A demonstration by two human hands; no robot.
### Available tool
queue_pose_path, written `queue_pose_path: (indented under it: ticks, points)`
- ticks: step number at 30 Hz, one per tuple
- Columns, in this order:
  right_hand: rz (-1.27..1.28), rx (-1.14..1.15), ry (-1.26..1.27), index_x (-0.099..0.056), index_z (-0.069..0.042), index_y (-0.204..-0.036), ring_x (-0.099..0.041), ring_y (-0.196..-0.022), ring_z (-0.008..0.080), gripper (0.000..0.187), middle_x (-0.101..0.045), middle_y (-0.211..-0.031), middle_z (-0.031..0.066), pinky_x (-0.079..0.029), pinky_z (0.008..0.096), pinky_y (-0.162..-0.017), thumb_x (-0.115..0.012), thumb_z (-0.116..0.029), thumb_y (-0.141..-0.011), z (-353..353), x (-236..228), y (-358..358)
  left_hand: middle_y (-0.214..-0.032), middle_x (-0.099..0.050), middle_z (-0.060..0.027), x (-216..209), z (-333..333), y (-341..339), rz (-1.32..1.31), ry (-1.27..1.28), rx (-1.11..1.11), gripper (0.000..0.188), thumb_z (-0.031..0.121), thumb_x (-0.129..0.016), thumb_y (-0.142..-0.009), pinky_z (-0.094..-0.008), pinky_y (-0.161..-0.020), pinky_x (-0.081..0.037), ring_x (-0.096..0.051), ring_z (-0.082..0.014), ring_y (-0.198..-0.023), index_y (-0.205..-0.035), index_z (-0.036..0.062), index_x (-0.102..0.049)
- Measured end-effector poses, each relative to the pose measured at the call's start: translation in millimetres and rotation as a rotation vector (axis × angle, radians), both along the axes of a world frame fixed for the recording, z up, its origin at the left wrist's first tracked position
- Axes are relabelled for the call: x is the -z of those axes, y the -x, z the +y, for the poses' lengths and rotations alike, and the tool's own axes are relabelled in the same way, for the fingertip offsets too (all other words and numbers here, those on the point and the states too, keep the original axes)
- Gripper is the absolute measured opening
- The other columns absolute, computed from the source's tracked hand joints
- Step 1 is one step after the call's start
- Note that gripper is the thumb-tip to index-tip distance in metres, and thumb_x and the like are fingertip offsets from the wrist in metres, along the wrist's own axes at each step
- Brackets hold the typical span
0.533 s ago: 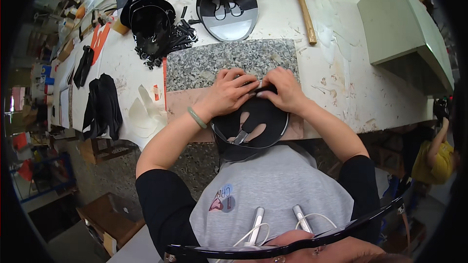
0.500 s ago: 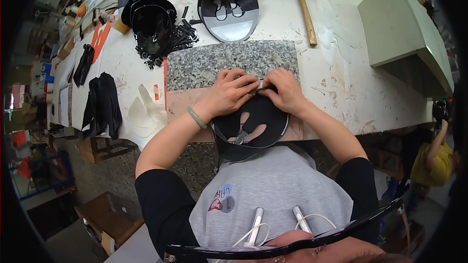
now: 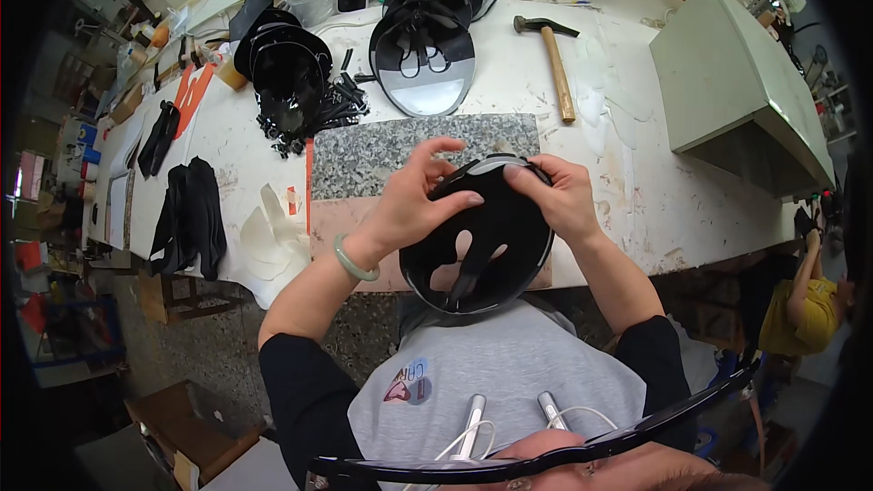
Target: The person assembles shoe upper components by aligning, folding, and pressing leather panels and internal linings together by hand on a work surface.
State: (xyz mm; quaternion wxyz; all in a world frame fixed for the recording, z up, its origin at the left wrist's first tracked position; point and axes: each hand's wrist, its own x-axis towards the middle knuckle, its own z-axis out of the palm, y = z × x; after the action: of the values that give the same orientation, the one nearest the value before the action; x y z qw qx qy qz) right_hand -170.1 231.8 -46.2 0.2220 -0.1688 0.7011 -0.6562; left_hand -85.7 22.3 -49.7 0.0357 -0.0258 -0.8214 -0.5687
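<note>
A glossy black bowl-shaped shell [image 3: 509,223] is tipped up in front of me, its hollow side facing me. It has long cut-outs in its lower part, with a dark strip between them, and a pale band at its upper rim. My right hand [image 3: 566,195] grips the upper right rim, thumb inside and fingers behind. At the upper left rim, my left hand [image 3: 416,191] has its fingers spread and its thumb stretched over the hollow. Whether that thumb touches the shell, I cannot tell. Beneath lies a speckled stone slab [image 3: 364,159] with a pinkish board [image 3: 341,227] at its near side.
Similar black shells [image 3: 427,45] are stacked behind the slab. More dark shells [image 3: 284,64] and small black pieces [image 3: 338,102] lie left. A hammer [image 3: 556,68] and greenish box [image 3: 727,82] are right. Black fabric pieces [image 3: 191,218] lie far left. Another person [image 3: 798,314] is at right.
The shell has tilted up, showing more of its hollow. My left hand has loosened and spread its fingers; my right hand has shifted to the right rim. The view has moved slightly.
</note>
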Motion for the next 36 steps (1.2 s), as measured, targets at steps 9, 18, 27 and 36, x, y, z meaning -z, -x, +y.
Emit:
queue_pose_path:
  ticks: [9, 18, 27, 36]
  points:
    - [0.413, -0.231, -0.087, -0.069, -0.001, -0.100, -0.066, -0.077, 0.0167, 0.039, -0.070, -0.080, 0.0070, -0.051, 0.0276, -0.074, -0.085, -0.018, -0.069, 2, -46, 15, -0.103, -0.067, -0.0086, -27, -14, 10, -0.096, -0.388, 0.249, 0.041, 0.003, -0.058, -0.094, -0.0217, -0.082, -0.049, -0.061, -0.0092, -0.095, -0.133, -0.0012, -0.045]
    - [-0.332, -0.352, 0.205, -0.070, 0.003, -0.100, -0.062, -0.075, 0.0062, 0.023, -0.069, -0.084, 0.0020, -0.051, 0.0211, -0.067, -0.071, -0.017, -0.088, 5, -37, 28, -0.107, -0.066, -0.0066, -14, -17, 21, -0.163, -0.735, 0.310, 0.027, 0.007, -0.056, -0.096, -0.0245, -0.087, -0.051, -0.062, -0.0096, -0.097, -0.121, -0.0025, -0.057]
    - [0.304, -0.215, -0.076, -0.071, 0.001, -0.088, -0.060, -0.066, 0.0064, 0.022, -0.068, -0.071, 0.0054, -0.048, 0.0233, -0.059, -0.074, -0.020, -0.083, 0, -38, 23, -0.099, -0.068, -0.0055, -26, -3, 22, -0.039, -0.243, 0.204, 0.020, 0.007, -0.063, -0.093, -0.0210, -0.078, -0.052, -0.064, -0.0084, -0.089, -0.110, -0.0034, -0.059]
    - [-0.037, -0.183, 0.118, -0.069, 0.004, -0.094, -0.060, -0.075, 0.0069, 0.027, -0.068, -0.081, 0.0028, -0.050, 0.0220, -0.066, -0.071, -0.022, -0.088, 9, -35, 36, -0.091, -0.068, -0.0029, -19, -12, 26, -0.130, -0.548, 0.011, 0.019, 0.007, -0.062, -0.093, -0.0193, -0.070, -0.051, -0.062, -0.0061, -0.078, -0.108, -0.0032, -0.059]
